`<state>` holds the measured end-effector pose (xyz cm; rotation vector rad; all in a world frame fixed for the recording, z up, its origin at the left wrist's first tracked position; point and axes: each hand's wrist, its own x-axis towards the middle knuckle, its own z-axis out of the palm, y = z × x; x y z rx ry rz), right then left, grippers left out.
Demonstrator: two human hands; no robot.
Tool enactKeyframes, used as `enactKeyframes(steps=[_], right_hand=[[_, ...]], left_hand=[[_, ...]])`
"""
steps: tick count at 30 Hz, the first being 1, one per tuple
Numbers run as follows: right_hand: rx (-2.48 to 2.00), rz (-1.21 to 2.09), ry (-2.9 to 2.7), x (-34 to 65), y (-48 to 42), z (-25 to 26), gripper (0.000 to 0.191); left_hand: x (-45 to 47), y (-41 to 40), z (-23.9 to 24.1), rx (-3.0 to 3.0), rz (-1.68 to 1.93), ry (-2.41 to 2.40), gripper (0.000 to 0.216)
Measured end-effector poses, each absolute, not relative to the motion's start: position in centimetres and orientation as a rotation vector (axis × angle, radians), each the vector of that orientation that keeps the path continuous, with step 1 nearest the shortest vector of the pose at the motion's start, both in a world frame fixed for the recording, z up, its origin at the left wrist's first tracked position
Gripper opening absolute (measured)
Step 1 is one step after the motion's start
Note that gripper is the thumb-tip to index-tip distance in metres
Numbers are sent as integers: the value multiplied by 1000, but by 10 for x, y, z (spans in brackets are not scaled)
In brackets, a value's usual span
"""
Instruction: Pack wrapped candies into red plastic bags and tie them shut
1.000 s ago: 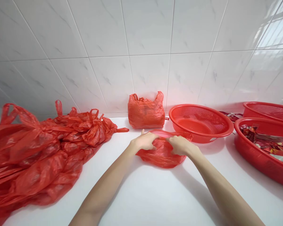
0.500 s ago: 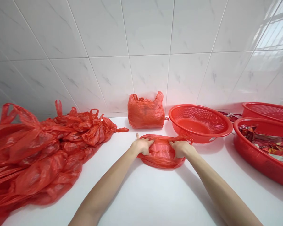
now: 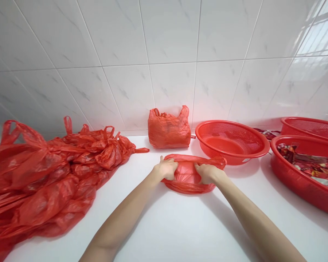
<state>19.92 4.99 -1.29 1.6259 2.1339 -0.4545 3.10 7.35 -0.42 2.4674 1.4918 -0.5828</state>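
A thin red plastic bag [image 3: 186, 187] lies on the white tabletop in front of me, its mouth spread into a wide oval facing up. My left hand [image 3: 167, 169] grips the bag's left side, fingers inside the opening and thumb raised at the rim. On the opposite side my right hand [image 3: 206, 174] has hold of the bag, with its fingertips dipping inside and partly hidden. Between the hands the bag's bottom shows through, with nothing in it. Just behind stands a filled red plastic bag [image 3: 168, 131], upright against the tiled wall.
To the left a large heap of red plastic bags [image 3: 49, 174] covers the table [image 3: 175, 229]. A red mesh basket [image 3: 232, 154] sits at right. Farther right, another red basket [image 3: 303, 185] contains small wrapped packets [image 3: 311, 163], with a third basket [image 3: 311, 123] behind it.
My hands have shifted very slightly inside the bag, and its rim at the right has moved a little outward. Everything else stays in place.
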Motion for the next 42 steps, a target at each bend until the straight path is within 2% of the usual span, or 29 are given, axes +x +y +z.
enactKeyframes(steps=[6,14,17,22,24,30,35,38,42], right_hand=[[1615,-458,2123,202,52,-15,98],[1615,-460,2134,201,53,-16,98],[1613,-457,2128,201,53,-16,98],[1602,-447,2117,200,53,-18,104],[1598,-448,2113,200,53,-19,104],[1593,-467,2101,201,52,-17,83],[1608,-490,2106,202,51,-16,88],[1618,-504,2119,204,51,-15,89],[1618,-529,2204,205,45,-1,61]], left_hand=[[27,80,-9,2418,-624,1535,31],[13,77,-14,2408,-598,1505,45],[10,71,-13,2440,-576,1462,39],[3,54,-21,2678,-173,1238,18],[-2,49,-25,2680,-105,1233,16],[-15,49,-33,2459,-152,1434,38],[-19,47,-36,2512,-107,1388,43],[-20,49,-39,2599,-36,1318,36],[-15,48,-47,2679,297,1282,26]])
